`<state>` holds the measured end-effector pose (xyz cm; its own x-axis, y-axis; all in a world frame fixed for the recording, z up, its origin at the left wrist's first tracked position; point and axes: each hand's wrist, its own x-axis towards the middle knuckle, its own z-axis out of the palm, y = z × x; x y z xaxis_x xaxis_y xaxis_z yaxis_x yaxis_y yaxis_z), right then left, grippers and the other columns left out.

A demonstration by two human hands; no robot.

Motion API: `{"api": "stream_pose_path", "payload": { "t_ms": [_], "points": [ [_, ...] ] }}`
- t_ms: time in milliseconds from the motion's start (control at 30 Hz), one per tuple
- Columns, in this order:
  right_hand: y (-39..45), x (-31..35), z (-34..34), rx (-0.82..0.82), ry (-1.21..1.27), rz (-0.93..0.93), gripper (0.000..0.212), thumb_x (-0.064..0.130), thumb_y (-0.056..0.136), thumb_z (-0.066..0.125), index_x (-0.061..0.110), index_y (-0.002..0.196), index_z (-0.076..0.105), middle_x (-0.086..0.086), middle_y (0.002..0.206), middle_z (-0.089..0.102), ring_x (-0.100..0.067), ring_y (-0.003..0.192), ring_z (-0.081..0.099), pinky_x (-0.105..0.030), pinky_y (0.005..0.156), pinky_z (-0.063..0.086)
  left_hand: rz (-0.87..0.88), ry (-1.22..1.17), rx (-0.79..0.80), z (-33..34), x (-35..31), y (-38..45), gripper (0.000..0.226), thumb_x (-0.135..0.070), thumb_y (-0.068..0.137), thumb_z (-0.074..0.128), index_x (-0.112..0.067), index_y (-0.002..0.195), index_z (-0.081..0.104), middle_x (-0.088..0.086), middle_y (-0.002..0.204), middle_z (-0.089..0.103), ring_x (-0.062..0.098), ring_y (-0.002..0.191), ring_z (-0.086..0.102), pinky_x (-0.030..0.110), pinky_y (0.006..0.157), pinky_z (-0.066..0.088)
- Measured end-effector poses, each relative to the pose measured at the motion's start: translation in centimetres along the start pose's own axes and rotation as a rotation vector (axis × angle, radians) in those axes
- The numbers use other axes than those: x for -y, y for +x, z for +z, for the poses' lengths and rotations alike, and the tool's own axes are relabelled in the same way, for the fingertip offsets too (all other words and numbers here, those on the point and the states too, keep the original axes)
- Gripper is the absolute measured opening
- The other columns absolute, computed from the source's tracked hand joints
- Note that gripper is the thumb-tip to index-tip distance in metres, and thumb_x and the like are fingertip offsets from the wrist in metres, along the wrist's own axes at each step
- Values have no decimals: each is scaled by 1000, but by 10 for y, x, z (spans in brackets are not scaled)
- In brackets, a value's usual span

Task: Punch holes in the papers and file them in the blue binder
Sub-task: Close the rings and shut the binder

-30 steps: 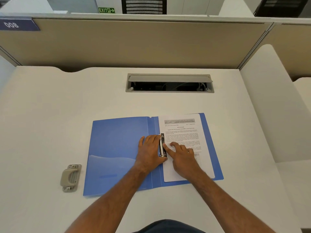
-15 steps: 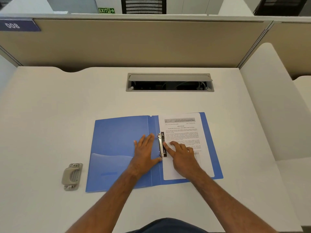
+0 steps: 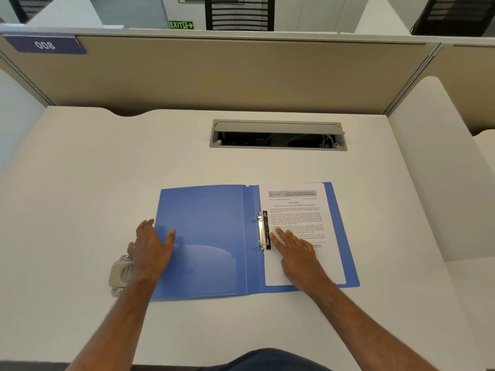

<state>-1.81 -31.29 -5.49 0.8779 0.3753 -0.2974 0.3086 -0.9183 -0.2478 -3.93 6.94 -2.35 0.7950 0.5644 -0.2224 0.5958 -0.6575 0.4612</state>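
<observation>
The blue binder [image 3: 209,236] lies open flat on the white desk. Printed papers [image 3: 297,215] sit on its right half, threaded on the metal ring clip [image 3: 263,231] beside the spine. My right hand [image 3: 294,250] lies flat on the papers, fingertips next to the clip, holding nothing. My left hand [image 3: 152,247] is spread at the left edge of the binder's front cover, thumb on the cover and fingers off its edge; whether it grips the edge is unclear. A grey hole punch [image 3: 120,274] rests just left of that hand, partly hidden by it.
An open cable hatch [image 3: 277,135] is set into the desk [image 3: 80,170] behind the binder. Beige partition panels [image 3: 214,76] close off the back, and a white side divider [image 3: 434,170] stands on the right.
My left hand has left the ring clip and slid left across the cover to its outer edge. My right hand has stayed on the papers.
</observation>
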Motion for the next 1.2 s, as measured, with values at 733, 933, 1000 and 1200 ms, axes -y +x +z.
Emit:
{"api": "stream_pose_path", "payload": {
  "t_ms": [733, 933, 1000, 1200],
  "points": [
    [-43, -86, -3, -121, 250, 503, 75, 45, 105, 52, 11, 164, 20, -13, 175, 9, -32, 162, 10, -46, 130, 15, -14, -630, -2, -87, -47, -19, 48, -33, 92, 76, -28, 134, 53, -12, 128, 63, 13, 101, 68, 30, 72, 50],
    [-40, -67, -8, -135, 272, 512, 77, 49, 104, 52, 12, 164, 19, -14, 175, 9, -32, 161, 13, -46, 130, 18, 144, -654, 58, -127, -81, -35, 39, -40, 93, 73, -37, 128, 57, -18, 123, 68, 17, 104, 72, 41, 84, 57],
    [-38, -62, -9, -122, 247, 508, 79, 52, 103, 53, 14, 164, 19, -12, 175, 10, -32, 160, 18, -46, 128, 20, 207, -676, 106, -138, -97, -44, 38, -42, 94, 71, -39, 130, 56, -20, 125, 68, 14, 105, 72, 42, 86, 57],
    [-31, -51, -8, -121, 312, 475, 76, 44, 102, 60, 17, 162, 23, -7, 175, 14, -29, 157, 24, -45, 127, 22, 370, -808, 258, -140, -144, -79, 45, -41, 98, 56, -27, 141, 52, -15, 132, 68, 10, 115, 69, 29, 78, 61]
  ]
}}
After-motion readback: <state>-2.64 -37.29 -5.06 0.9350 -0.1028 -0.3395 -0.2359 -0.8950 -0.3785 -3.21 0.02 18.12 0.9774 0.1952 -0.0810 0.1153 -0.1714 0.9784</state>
